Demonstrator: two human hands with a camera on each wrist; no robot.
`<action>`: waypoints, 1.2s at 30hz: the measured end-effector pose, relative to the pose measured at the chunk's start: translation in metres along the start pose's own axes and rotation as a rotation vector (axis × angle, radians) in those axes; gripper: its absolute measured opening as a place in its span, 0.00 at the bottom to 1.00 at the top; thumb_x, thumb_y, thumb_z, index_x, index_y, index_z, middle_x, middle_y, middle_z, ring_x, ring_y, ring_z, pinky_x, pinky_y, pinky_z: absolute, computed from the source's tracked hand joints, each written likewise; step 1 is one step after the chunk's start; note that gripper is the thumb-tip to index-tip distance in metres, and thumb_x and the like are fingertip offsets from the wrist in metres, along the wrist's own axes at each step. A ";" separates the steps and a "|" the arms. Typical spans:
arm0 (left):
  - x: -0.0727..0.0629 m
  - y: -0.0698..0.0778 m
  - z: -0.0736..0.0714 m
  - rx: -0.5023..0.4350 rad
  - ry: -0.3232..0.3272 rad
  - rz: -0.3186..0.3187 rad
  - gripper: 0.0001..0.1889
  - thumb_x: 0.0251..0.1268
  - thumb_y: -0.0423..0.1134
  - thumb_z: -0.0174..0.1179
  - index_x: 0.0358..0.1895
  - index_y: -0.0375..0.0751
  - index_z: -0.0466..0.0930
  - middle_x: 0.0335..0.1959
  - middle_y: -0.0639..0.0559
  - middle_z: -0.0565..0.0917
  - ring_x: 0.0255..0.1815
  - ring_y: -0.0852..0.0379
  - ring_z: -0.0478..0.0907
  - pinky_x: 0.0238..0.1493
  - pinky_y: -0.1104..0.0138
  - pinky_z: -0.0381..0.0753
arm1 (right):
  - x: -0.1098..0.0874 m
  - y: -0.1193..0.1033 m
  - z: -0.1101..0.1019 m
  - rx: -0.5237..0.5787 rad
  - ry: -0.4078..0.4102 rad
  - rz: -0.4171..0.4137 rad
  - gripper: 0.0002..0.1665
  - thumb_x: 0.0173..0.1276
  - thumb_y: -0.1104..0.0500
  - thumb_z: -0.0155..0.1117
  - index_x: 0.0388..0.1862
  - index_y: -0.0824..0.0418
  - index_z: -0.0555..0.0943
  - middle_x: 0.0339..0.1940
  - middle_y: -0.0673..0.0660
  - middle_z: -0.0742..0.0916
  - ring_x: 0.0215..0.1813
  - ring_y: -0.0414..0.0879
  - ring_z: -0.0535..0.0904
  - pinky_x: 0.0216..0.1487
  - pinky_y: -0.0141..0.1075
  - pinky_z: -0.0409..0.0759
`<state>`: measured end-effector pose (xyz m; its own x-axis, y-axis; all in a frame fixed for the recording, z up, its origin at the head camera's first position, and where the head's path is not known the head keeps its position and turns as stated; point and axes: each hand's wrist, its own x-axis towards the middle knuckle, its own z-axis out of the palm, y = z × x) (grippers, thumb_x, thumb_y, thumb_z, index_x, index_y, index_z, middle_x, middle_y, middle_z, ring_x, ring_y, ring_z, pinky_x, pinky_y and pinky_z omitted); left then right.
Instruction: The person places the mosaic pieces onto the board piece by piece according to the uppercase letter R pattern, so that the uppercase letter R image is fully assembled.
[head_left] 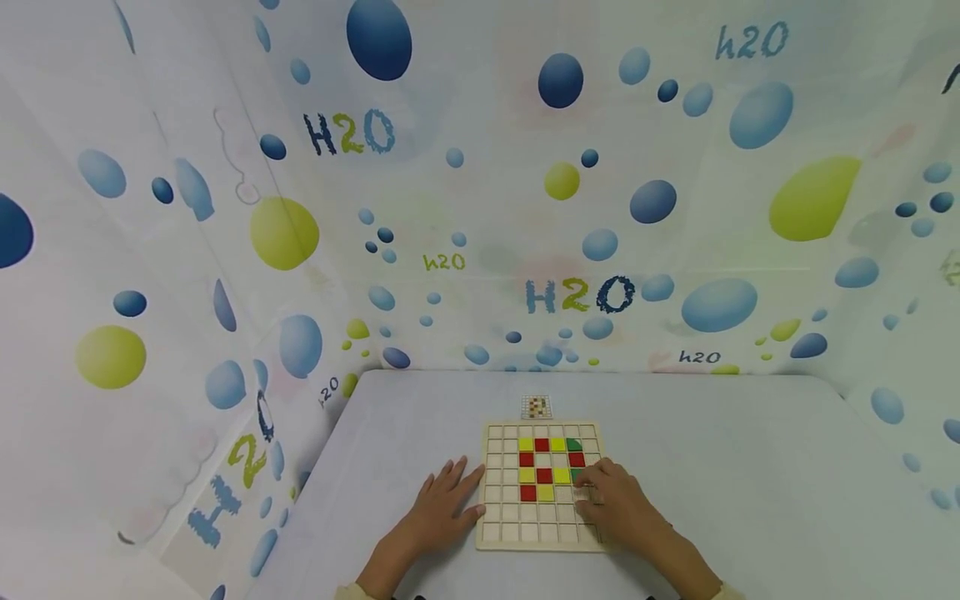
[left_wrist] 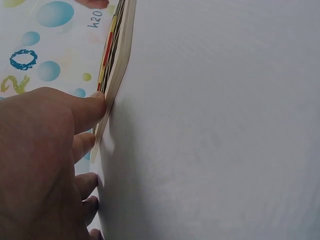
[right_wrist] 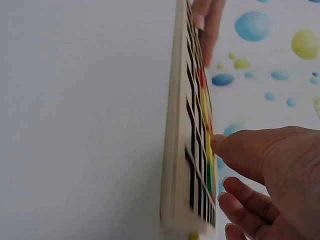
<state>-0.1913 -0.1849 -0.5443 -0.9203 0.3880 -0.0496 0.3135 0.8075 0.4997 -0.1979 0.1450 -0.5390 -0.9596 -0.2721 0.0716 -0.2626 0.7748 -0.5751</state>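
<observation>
A square wooden grid board lies flat on the table, with red, yellow and green tiles in several of its cells. My left hand rests at the board's left edge, fingers spread and the thumb touching the rim. Over the right side of the board is my right hand, its fingertips at a green tile that they partly cover. In the right wrist view the thumb and bent fingers stand apart, and no piece shows between them. A yellow tile sits beside that green one.
A small printed card with a coloured grid pattern lies just beyond the board's far edge. The table is covered in white. Behind and beside it hang white sheets printed with bubbles and "H2O".
</observation>
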 end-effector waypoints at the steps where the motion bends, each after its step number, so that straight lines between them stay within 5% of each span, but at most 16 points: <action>1: 0.000 0.000 0.000 0.004 0.001 0.000 0.35 0.80 0.56 0.58 0.83 0.48 0.64 0.84 0.34 0.59 0.85 0.30 0.52 0.78 0.29 0.49 | -0.002 0.005 -0.005 0.003 -0.004 0.022 0.14 0.64 0.56 0.80 0.44 0.47 0.83 0.45 0.44 0.80 0.49 0.42 0.74 0.50 0.45 0.74; 8: -0.001 -0.002 0.001 0.014 0.004 0.001 0.35 0.80 0.56 0.57 0.83 0.49 0.63 0.85 0.35 0.58 0.85 0.31 0.52 0.78 0.29 0.49 | -0.015 0.044 -0.033 -0.024 -0.069 0.140 0.21 0.63 0.48 0.81 0.49 0.48 0.81 0.48 0.48 0.81 0.52 0.45 0.76 0.47 0.47 0.70; 12: -0.002 -0.001 0.000 0.003 -0.002 0.003 0.35 0.80 0.57 0.57 0.83 0.48 0.63 0.85 0.35 0.57 0.85 0.31 0.51 0.79 0.29 0.48 | -0.019 0.056 -0.040 -0.044 -0.086 0.154 0.16 0.67 0.51 0.78 0.49 0.50 0.81 0.44 0.49 0.80 0.46 0.44 0.74 0.44 0.45 0.71; 22: -0.001 0.000 -0.002 -0.003 -0.018 0.001 0.35 0.81 0.57 0.56 0.84 0.49 0.62 0.85 0.35 0.57 0.86 0.31 0.51 0.79 0.29 0.48 | -0.011 0.059 -0.031 0.038 -0.047 0.114 0.14 0.71 0.58 0.74 0.53 0.55 0.83 0.45 0.50 0.80 0.43 0.42 0.72 0.42 0.36 0.72; 36: 0.001 -0.003 0.001 -0.020 -0.011 0.008 0.35 0.81 0.57 0.55 0.83 0.48 0.62 0.85 0.34 0.56 0.85 0.29 0.50 0.79 0.28 0.47 | -0.010 0.062 -0.032 -0.001 -0.014 0.101 0.13 0.70 0.60 0.75 0.50 0.58 0.82 0.42 0.51 0.79 0.41 0.42 0.71 0.42 0.34 0.74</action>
<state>-0.1926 -0.1866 -0.5462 -0.9151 0.3995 -0.0553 0.3158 0.7952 0.5177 -0.2081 0.2136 -0.5492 -0.9796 -0.2007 0.0022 -0.1650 0.7991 -0.5781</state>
